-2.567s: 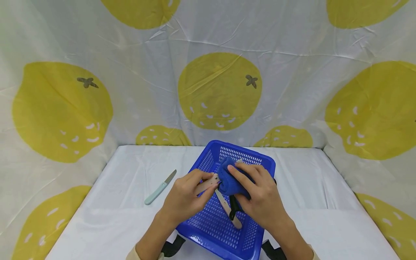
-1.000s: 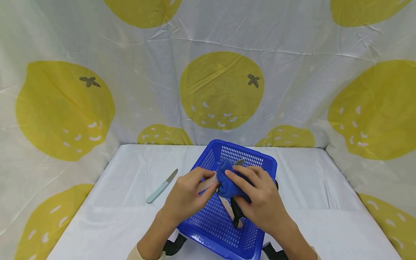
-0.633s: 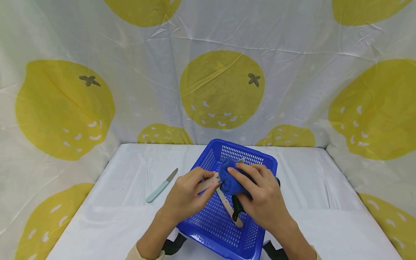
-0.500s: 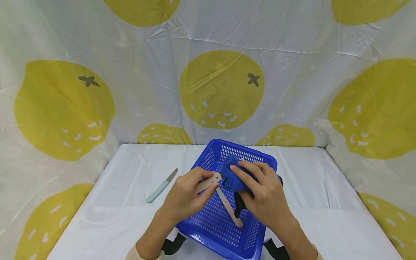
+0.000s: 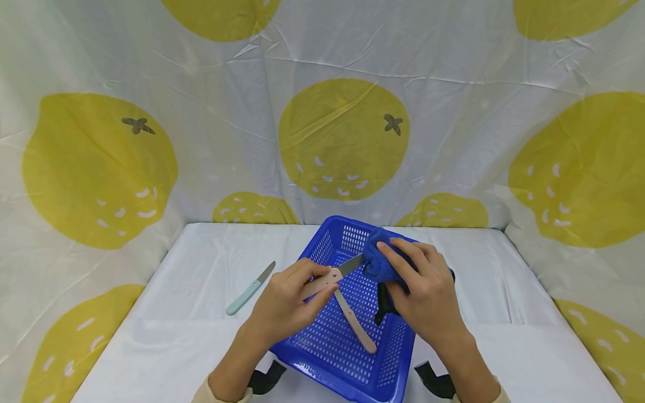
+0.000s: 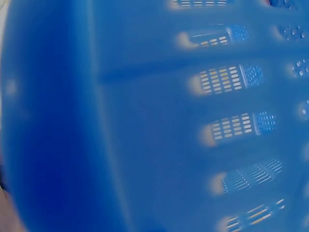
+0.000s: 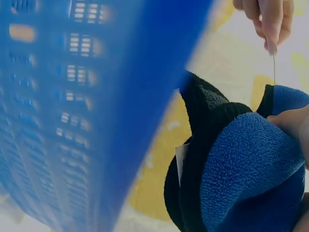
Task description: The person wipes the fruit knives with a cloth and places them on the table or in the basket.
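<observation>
My left hand [image 5: 284,305] pinches the pale pink handle of a knife [image 5: 317,284], held over the blue basket [image 5: 322,376]. Its blade points up and to the right, bare near the handle, and the tip is hidden in a blue cloth [image 5: 378,260]. That cloth, black-edged, is bunched in my right hand [image 5: 425,291], whose fingers grip it around the blade's end. Seen from the right wrist, the cloth [image 7: 246,169] hangs in loose folds, with the blade edge-on as a thin line above it. The left wrist view holds mostly basket wall.
Another pale pink-handled knife [image 5: 359,330] lies inside the basket. On the white-covered table [image 5: 191,296], left of the basket, lies a knife with a light blue handle [image 5: 244,296]. A lemon-print curtain [image 5: 342,33] stands behind and at both sides.
The right hand has slid the cloth up and right along the blade toward its tip, baring the part near the handle. Earlier it rubbed back and forth nearer the handle. The left hand barely moved.
</observation>
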{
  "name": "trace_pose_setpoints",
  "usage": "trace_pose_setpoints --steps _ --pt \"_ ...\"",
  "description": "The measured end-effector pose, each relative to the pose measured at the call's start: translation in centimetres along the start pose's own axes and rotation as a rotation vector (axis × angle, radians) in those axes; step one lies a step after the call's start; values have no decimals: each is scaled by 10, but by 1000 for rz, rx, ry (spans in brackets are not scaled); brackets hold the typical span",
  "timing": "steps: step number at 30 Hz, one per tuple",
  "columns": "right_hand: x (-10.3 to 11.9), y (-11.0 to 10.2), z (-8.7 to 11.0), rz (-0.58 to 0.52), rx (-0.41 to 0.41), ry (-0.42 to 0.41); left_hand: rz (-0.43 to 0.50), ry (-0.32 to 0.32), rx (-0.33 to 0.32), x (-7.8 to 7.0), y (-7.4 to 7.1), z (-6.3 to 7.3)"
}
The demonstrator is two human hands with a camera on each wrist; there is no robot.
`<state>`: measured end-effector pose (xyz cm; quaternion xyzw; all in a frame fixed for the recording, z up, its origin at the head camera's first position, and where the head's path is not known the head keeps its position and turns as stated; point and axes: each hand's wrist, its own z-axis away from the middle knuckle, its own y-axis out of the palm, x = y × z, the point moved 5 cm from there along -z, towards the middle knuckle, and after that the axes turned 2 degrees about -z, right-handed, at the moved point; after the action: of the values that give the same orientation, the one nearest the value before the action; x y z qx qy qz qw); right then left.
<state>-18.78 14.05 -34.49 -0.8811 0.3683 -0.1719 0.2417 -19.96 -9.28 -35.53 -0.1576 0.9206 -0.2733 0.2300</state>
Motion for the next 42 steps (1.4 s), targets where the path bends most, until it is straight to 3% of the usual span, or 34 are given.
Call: trace_pose_setpoints --steps 9,16,24,32,42 --pt "-15 -17 -1 15 -116 39 57 -30 -9 1 -4 0" --pt "0 -18 -1 -55 -134 20 20 -45 -26 0 -4 -1" --pt "26 -1 -3 -110 -34 -68 -15 -41 -32 -2 3 -2" --pt "32 9 2 -146 50 -97 -28 -32 -12 -4 6 -3" --pt "29 6 1 -69 18 -108 -29 6 -44 -9 4 -4"
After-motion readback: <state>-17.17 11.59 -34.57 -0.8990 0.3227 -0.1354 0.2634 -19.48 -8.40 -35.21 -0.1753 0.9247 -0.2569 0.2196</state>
